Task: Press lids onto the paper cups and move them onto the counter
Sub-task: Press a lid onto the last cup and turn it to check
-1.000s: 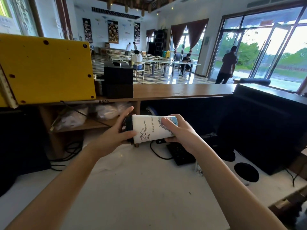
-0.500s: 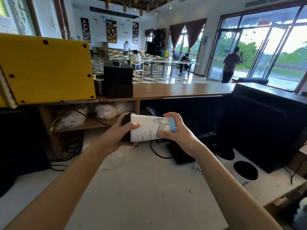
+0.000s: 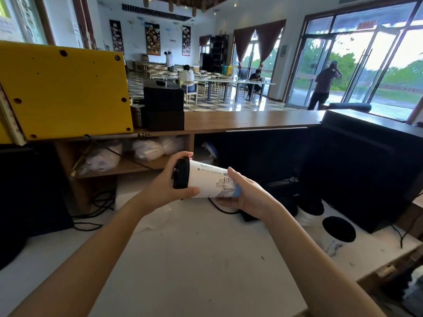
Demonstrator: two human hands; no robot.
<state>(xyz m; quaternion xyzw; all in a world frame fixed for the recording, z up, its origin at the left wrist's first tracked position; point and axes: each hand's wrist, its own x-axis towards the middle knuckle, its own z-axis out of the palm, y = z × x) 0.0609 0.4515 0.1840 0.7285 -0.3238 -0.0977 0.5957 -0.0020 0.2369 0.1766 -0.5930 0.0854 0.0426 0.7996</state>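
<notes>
i saw the paper cup (image 3: pixel 207 183) lying on its side in the air, held between both hands above the white worktop (image 3: pixel 183 248). its black lid (image 3: pixel 180 172) pointed left and its blue-banded base pointed right. my left hand (image 3: pixel 162 186) was curled round the lid end, fingers over the top of the lid and thumb under the cup wall. my right hand (image 3: pixel 249 195) gripped the base end, fingers wrapped beneath and thumb on top. a second cup (image 3: pixel 338 228) with a black lid stood upright on the worktop to the right, near a black screen (image 3: pixel 366 175). the wooden counter (image 3: pixel 240 121) ran across the far side, with a yellow box (image 3: pixel 64 92) at its left and a black box (image 3: pixel 163 104) just beside that.
</notes>
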